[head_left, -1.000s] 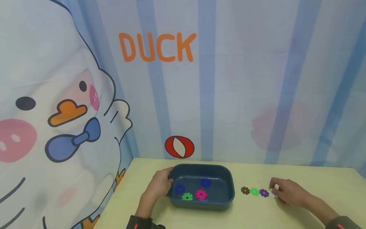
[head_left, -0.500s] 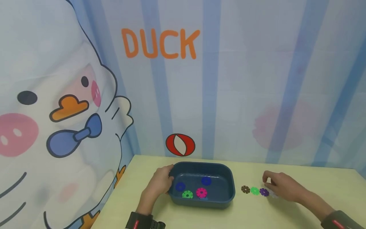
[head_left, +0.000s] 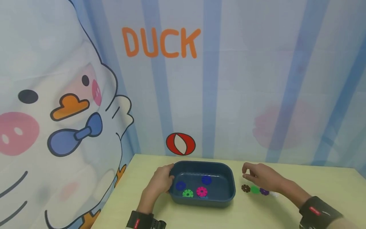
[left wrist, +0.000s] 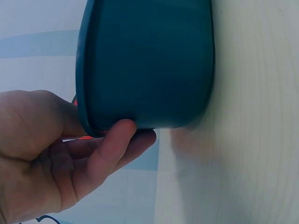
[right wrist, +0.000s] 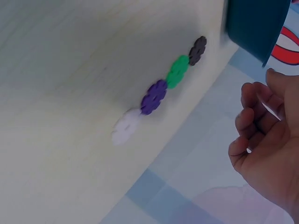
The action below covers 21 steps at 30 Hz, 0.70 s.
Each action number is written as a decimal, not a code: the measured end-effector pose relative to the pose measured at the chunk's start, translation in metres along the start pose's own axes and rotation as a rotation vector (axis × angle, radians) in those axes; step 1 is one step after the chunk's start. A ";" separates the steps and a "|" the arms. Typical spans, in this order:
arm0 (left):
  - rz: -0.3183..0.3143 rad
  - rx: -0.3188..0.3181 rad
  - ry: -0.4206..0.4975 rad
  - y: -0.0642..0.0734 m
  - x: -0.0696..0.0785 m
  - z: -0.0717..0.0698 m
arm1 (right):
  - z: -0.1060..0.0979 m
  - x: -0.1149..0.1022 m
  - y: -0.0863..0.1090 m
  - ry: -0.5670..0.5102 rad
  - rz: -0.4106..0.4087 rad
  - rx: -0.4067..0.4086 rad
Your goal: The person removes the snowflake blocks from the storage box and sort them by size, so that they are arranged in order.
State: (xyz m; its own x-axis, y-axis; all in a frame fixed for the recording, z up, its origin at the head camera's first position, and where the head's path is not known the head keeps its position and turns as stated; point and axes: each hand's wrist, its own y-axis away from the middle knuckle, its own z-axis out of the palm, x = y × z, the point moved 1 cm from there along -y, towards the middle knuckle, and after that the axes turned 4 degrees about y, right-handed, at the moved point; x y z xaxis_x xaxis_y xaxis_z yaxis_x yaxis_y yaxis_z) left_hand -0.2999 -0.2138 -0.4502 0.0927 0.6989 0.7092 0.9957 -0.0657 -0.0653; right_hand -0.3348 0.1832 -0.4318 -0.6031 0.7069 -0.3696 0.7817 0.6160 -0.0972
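Note:
My left hand point(head_left: 160, 182) grips the left end of a dark blue rectangular plastic tub point(head_left: 203, 203), curling round its rim point(left wrist: 83, 70). Inside lie flower-shaped notched discs: a green one point(head_left: 187, 193), a pink one point(head_left: 201, 191) and two blue ones, one of them point(head_left: 206, 180) farther back. Right of the tub, a row of similar discs runs along the table: brown point(head_left: 245, 188), green point(right wrist: 178, 72), purple point(right wrist: 154, 97) and white point(right wrist: 126, 126). Above this row hovers my right hand point(head_left: 266, 176), its fingers loosely bent and nothing between them.
The pale yellow wooden table point(head_left: 220, 218) ends at the back against a hanging cloth point(head_left: 234, 95) with blue stripes and the word DUCK. A large printed duck point(head_left: 71, 178) fills the cloth at the left.
My right hand has let go of the white disc at the row's right end, lifted and moved left towards the tub. The left hand keeps its hold on the tub. The head view shifts slightly.

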 end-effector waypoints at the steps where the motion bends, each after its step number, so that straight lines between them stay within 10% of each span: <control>1: -0.004 0.001 0.000 0.000 0.000 0.000 | 0.000 -0.003 -0.003 0.011 -0.011 0.012; 21: -0.018 -0.007 0.013 0.001 0.002 0.000 | 0.023 -0.053 -0.056 0.199 -0.187 0.084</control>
State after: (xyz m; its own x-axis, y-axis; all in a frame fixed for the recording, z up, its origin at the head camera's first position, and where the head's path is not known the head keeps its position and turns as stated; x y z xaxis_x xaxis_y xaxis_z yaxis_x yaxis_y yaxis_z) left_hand -0.2989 -0.2127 -0.4485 0.0742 0.6907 0.7193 0.9972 -0.0579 -0.0473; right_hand -0.3433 0.1032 -0.4276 -0.7509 0.6431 -0.1504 0.6594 0.7171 -0.2258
